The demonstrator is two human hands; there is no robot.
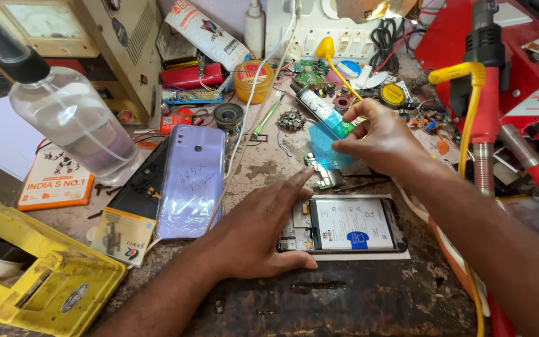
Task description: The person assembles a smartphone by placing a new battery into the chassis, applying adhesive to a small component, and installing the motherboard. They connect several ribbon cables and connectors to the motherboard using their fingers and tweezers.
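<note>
An opened phone lies flat on the worn bench with its white battery showing. My left hand rests palm down on the phone's left end, index finger stretched toward a small circuit board just above it. My right hand hovers over that board, fingers pinched on a piece of blue translucent film. A small tube with a blue tip lies right behind the film.
A lilac phone back cover lies left of my left hand, with a clear spray bottle beyond it. A yellow plastic tool sits at the near left. Red equipment with a yellow cable crowds the right. Loose parts litter the back.
</note>
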